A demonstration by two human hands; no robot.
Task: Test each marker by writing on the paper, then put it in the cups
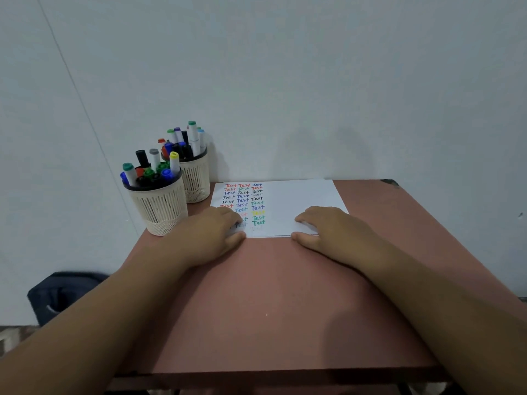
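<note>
The paper (296, 201) lies flat on the table (271, 295) with its long axis from left to right, and 3 columns of the word "Test" stand at its left end. The left hand (212, 232) and the right hand (328, 228) rest flat on its near corners, fingers relaxed, gripping nothing. All markers (174, 163) stand upright, caps up, in the 2 cups (159, 206) just left of the paper.
</note>
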